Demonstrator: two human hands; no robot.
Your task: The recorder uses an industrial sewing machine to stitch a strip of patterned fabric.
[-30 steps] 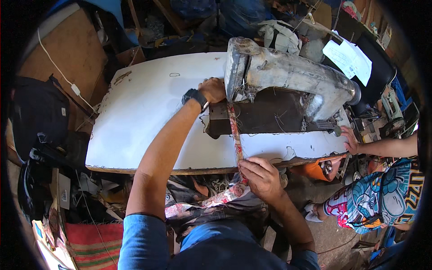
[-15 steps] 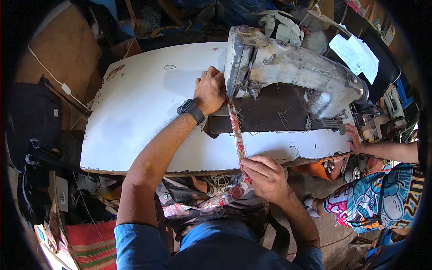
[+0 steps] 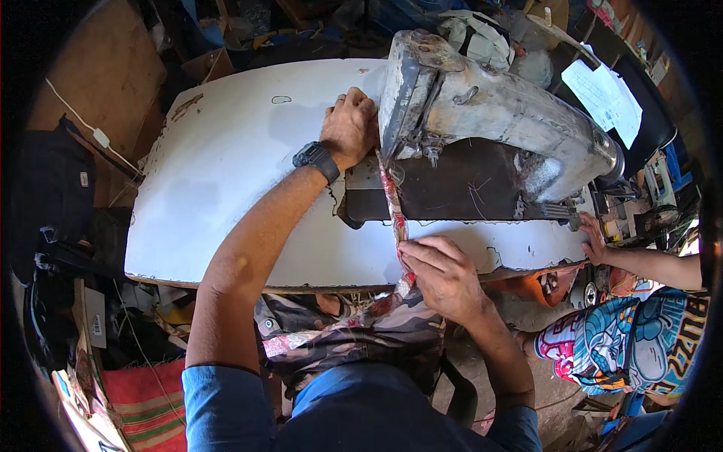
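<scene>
Red-and-cream fabric strip [image 3: 394, 203], long axis near to far, far end under the sewing machine [image 3: 489, 102]. Right hand [image 3: 446, 277] pinching strip; left hand [image 3: 349, 129] curled beside machine, grip unclear.

Sewing machine [image 3: 497, 98]: scuffed metal. Strip [image 3: 392, 200]: matt cloth. Tabletop [image 3: 218, 143]: smooth, glossy.
</scene>
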